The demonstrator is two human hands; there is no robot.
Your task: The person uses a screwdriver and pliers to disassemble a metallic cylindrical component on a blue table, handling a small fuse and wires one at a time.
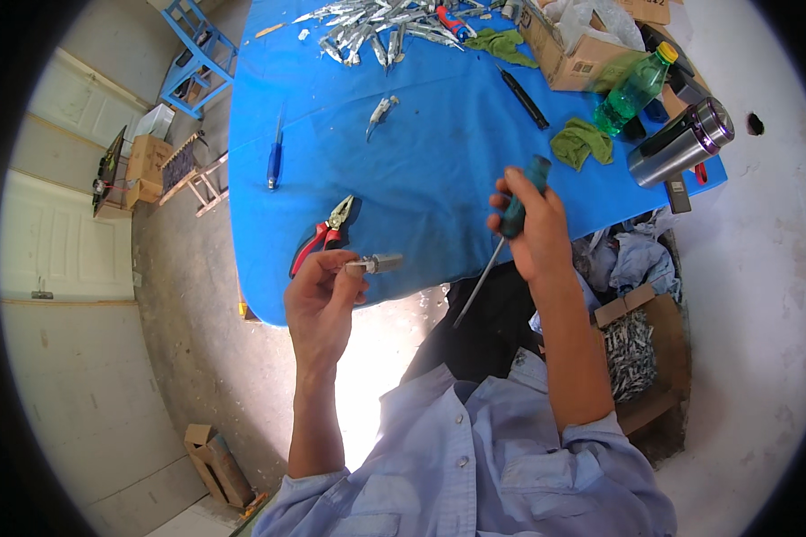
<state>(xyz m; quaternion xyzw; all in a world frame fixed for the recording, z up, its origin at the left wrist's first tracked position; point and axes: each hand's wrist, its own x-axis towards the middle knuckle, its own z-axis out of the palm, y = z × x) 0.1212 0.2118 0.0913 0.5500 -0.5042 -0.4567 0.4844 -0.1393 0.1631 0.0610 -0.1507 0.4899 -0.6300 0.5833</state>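
My left hand (324, 291) pinches a small silvery metal part (383, 263) by one end, just above the table's near edge. What kind of part it is, I cannot make out. In my right hand (537, 228) is a screwdriver, its dark green handle (514, 217) gripped in the fingers and its shaft slanting down to the left, apart from the metal part. Beyond my left hand, red-and-black pliers (325, 233) lie on the blue tablecloth (421, 192). A blue-handled screwdriver (276, 161) rests farther left. One similar metal piece (381, 115) lies alone near mid-table.
Many metal pieces (367, 27) are heaped at the far edge. On the right stand a cardboard box (569, 58), a green bottle (631, 98) and a steel flask (681, 141); a black pen-like tool (524, 97) and green cloth (582, 143) lie near. Below sits a carton of metal pieces (631, 358).
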